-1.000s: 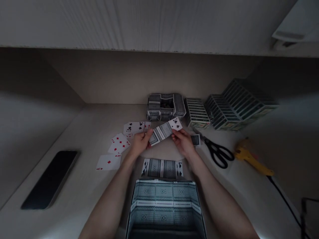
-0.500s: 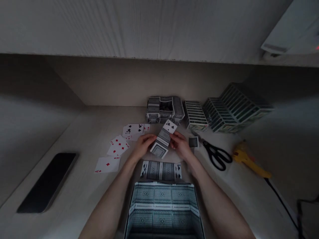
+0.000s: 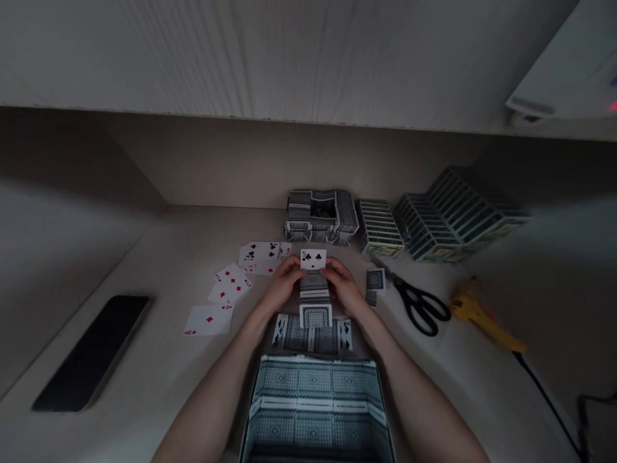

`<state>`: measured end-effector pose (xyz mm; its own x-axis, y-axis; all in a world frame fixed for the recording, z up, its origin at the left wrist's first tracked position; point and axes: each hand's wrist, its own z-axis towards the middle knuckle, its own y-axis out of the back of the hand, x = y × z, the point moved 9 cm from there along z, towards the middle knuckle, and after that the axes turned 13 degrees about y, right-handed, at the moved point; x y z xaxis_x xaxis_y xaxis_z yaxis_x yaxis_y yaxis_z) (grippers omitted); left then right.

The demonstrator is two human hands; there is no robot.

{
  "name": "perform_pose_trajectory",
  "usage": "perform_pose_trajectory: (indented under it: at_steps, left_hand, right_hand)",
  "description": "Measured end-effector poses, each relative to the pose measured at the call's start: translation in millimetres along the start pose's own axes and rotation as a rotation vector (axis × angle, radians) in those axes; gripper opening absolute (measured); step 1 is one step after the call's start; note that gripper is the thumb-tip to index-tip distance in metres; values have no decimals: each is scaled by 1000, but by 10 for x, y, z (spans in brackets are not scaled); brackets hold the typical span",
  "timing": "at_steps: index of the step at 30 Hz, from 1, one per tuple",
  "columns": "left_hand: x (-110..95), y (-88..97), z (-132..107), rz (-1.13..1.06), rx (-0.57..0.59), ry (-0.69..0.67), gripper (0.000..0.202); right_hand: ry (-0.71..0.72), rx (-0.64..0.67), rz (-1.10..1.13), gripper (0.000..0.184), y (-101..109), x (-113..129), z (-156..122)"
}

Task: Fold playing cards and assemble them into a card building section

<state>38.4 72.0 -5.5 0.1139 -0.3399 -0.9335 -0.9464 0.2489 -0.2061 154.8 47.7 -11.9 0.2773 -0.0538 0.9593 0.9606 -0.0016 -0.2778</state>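
Observation:
My left hand [image 3: 282,287] and my right hand [image 3: 343,287] pinch the two sides of a strip of joined playing cards [image 3: 314,289]. The strip runs straight away from me, with patterned card backs near me and a clubs face at its far end. It hangs just above a flat piece of joined cards [image 3: 312,333] lying on the desk. In front of that, nearest me, stands an open box built of card backs [image 3: 315,402].
Loose cards with red diamonds [image 3: 230,285] and clubs [image 3: 259,253] lie to the left. A black phone [image 3: 94,350] lies far left. At the back stand a small card structure [image 3: 321,215] and rows of card packs [image 3: 434,215]. Scissors [image 3: 420,303] and a yellow tool [image 3: 484,315] lie to the right.
The card strip has turned from slanting across to pointing straight away from me, and both hands have moved closer together around it.

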Motion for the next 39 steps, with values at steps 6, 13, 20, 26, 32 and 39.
perform_pose_trajectory:
  at_steps: [6,13,20,26,32,39]
  left_hand:
    - [-32,-4,-20,42,-52,-71,10]
    - [-33,23,-14,45,-79,-87,9]
    - [3,30,-2,18,-77,-81,10]
    - [11,17,-9,56,-66,-49,11]
    - [-51,-13,-47,98,-48,-51,6]
    - [-86,54,-63,114,-141,-125,5]
  right_hand:
    - [23,15,-52,20,-20,41,-2]
    - [45,30,-55,17,-33,59,-5]
    - [17,5,-54,17,1,-4,-10]
    - [13,-12,-90,15,34,-12,-3]
    - [67,4,-152,11,42,69,1]
    - [57,60,-2,16,-26,56,-5]
